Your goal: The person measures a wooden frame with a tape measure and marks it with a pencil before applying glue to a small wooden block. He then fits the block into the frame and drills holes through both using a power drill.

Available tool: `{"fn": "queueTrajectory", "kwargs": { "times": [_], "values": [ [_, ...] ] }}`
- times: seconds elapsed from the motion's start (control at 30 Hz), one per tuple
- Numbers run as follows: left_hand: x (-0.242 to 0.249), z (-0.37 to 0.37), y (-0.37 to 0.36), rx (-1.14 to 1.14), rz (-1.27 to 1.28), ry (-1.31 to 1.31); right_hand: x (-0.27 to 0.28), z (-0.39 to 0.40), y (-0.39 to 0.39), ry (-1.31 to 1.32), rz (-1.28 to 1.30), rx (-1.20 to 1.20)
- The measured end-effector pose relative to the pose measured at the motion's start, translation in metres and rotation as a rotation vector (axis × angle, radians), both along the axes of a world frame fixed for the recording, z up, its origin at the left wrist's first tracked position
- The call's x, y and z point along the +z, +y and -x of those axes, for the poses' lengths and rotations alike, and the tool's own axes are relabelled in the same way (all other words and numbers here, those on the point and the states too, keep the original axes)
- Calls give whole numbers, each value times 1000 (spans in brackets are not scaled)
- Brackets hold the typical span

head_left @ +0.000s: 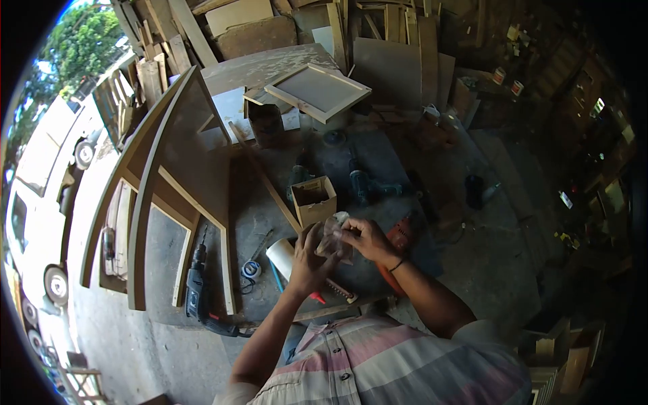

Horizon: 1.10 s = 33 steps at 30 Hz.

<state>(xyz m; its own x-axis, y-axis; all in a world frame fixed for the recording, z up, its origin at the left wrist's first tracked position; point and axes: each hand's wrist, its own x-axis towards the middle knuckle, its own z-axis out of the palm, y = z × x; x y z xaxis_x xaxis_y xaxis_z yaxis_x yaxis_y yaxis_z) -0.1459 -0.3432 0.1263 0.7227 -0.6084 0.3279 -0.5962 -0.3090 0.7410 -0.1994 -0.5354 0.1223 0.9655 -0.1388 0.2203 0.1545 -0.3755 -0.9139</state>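
Note:
Both hands meet over the near part of the workbench, just in front of an open cardboard box point(314, 200). Between them is a small crumpled, pale, see-through piece that looks like a plastic bag point(343, 251). My left hand point(312, 260) is closed on its left side, fingers pointing up. My right hand point(366, 239) pinches its upper right part, and a dark band circles that wrist. A white roll point(281, 258) lies by my left hand. To the right of my right hand is a red tool point(399, 235), partly hidden by the forearm.
A blue drill point(196, 290), a tape roll point(251, 270) and a curved wooden frame point(156, 148) occupy the left side. Beyond the cardboard box lie dark green drills point(364, 181), a long wooden strip point(264, 177) and a framed panel point(318, 91). Boards lean at the back.

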Motion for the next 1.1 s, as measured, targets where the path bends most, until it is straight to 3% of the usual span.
{"fn": "queueTrajectory", "kwargs": {
  "times": [0.03, 0.1, 0.2, 0.27, 0.37, 0.47, 0.5, 0.53, 0.57, 0.63, 0.7, 0.77, 0.83, 0.97, 1.1],
  "values": [
    [-10, -7, -29, 30, -11, -5, -1, -1, -9, 28, -46, 21],
    [-30, -11, -62, -245, 249, 829, -11, 0, -41, 26, -52, 56],
    [-52, -13, -93, -260, 331, 875, -31, -5, -85, 124, -177, 151],
    [-69, -16, -108, -183, 302, 848, -42, -2, -106, 104, -46, 201],
    [-92, -23, -125, -131, 330, 866, -64, -12, -135, 221, -48, 272],
    [-120, -24, -135, -61, 309, 848, -102, -21, -145, 152, -132, 270],
    [-124, -26, -140, 41, -46, 437, -109, -24, -148, 160, -143, 273],
    [-129, -26, -143, 131, -392, 15, -116, -25, -150, 164, 7, 262],
    [-133, -23, -144, 132, -403, 25, -123, -26, -152, 169, 155, 252],
    [-103, -14, -156, 215, -452, -99, -124, -30, -155, 187, 167, 254],
    [-101, -11, -161, 223, -475, -75, -130, -26, -155, 205, 183, 254],
    [-102, -14, -165, 226, -487, -66, -137, -25, -156, 49, 234, 166],
    [-111, -21, -162, 27, -456, -149, -138, -22, -155, 23, 254, 137],
    [-118, -22, -166, 88, -390, -36, -132, -18, -156, 55, 325, 90],
    [-110, -18, -172, 135, -505, -34, -127, -16, -158, 62, 381, 157]
  ]
}}
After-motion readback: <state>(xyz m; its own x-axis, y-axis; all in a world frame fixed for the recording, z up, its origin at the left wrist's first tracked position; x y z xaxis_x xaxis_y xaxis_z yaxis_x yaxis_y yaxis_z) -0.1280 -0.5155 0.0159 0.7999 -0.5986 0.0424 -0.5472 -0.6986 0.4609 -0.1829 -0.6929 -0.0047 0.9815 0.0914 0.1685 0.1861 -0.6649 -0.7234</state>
